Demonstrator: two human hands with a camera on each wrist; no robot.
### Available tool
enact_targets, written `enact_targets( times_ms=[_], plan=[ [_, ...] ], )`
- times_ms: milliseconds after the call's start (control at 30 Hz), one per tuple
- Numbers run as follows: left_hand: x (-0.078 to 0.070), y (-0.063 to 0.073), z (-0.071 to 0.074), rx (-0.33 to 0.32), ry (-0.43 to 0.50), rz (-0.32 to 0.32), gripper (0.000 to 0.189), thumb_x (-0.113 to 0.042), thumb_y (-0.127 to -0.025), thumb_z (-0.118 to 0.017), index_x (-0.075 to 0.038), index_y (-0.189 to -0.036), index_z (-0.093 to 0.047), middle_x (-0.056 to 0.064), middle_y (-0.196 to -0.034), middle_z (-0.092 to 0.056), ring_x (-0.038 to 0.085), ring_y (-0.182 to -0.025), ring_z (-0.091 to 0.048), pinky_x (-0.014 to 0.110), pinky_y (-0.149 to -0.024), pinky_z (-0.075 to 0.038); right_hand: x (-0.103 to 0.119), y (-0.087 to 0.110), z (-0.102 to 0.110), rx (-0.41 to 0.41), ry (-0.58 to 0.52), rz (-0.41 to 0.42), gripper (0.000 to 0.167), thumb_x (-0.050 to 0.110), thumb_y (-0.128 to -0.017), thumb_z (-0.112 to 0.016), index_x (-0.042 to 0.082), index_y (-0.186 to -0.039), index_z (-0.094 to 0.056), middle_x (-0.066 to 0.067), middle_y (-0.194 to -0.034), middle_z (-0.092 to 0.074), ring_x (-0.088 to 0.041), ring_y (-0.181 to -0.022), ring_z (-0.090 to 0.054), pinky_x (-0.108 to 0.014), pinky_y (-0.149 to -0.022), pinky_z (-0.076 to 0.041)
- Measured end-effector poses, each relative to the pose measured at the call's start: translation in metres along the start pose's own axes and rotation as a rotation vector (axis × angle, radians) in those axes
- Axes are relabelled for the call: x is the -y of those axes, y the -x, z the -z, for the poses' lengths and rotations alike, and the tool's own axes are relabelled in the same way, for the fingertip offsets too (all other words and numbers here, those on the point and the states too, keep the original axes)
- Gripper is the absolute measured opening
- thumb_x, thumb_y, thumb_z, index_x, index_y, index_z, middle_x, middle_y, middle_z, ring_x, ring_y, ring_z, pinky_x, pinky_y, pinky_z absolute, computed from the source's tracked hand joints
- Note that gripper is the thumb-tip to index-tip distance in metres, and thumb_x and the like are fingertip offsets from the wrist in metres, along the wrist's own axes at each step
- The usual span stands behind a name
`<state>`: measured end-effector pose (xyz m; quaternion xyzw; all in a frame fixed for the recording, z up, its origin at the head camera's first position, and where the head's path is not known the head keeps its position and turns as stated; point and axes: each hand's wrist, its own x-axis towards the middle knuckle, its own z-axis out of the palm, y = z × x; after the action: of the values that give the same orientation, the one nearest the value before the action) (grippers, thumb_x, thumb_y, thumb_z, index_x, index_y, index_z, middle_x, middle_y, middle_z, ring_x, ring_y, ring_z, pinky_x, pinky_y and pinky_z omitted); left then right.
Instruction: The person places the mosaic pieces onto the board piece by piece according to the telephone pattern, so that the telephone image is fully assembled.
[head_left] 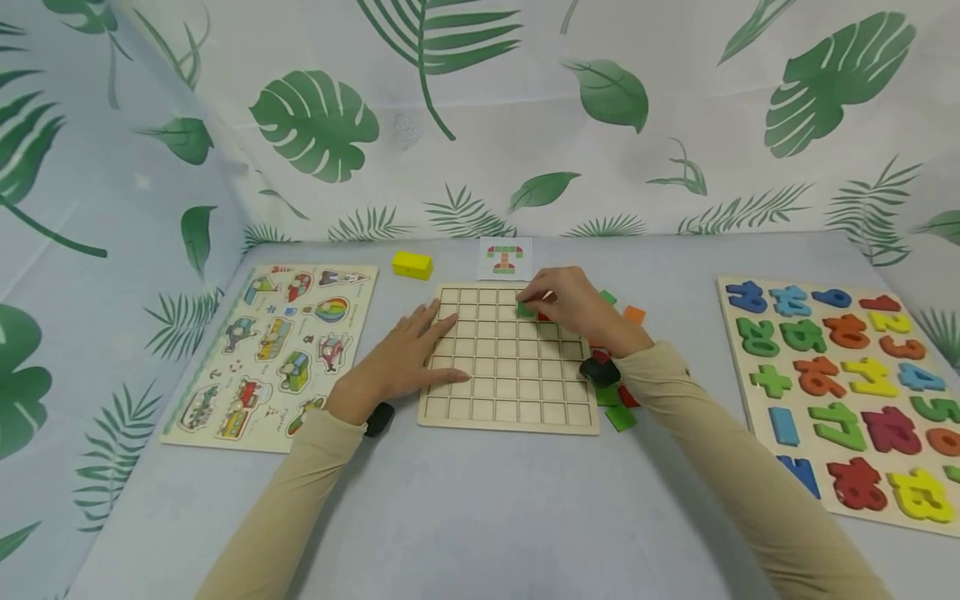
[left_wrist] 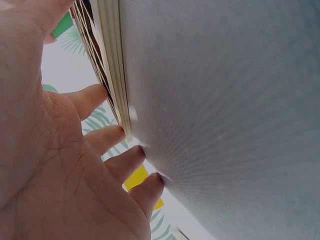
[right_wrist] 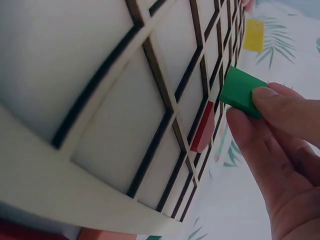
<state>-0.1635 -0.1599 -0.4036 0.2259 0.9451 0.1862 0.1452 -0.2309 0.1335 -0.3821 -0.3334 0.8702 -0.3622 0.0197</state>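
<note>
A wooden grid board (head_left: 506,392) lies flat in the middle of the table. My right hand (head_left: 573,304) is over its far right part and pinches a green square tile (right_wrist: 242,90) between thumb and fingers, tilted above the cells. One red tile (right_wrist: 203,131) sits in a cell close to that green tile. With fingers spread, my left hand (head_left: 401,354) rests at the board's left edge; in the left wrist view some fingertips (left_wrist: 116,134) touch the board's side and others touch the table. Behind the board, a card (head_left: 505,259) shows a red, green and orange tile pattern.
Loose tiles, including a green tile (head_left: 621,417) and an orange tile (head_left: 634,315), lie along the board's right side, partly hidden by my wrist. A yellow block (head_left: 412,265) stands behind. A vehicle puzzle (head_left: 217,350) lies left, a number puzzle (head_left: 757,400) right.
</note>
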Motion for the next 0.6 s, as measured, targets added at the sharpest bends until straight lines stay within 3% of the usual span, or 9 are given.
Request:
enact_targets(
  times_ms=[600],
  plan=[
    [-0.0011,0.0005,0.0021,0.003,-0.007,-0.008,0.096,-0.057,-0.097,-0.067,-0.009,-0.168,-0.023,0.02,-0.174,-0.003,0.04,-0.16,-0.004,0.053,-0.128,-0.008,-0.0016,-0.0004,0.0004,0.04,0.062,-0.003,0.019,-0.014,-0.091,-0.073,-0.008,-0.107,-0.079,-0.02,-0.102,-0.075,-0.034,-0.094,-0.073,-0.042,-0.083,-0.061]
  ],
)
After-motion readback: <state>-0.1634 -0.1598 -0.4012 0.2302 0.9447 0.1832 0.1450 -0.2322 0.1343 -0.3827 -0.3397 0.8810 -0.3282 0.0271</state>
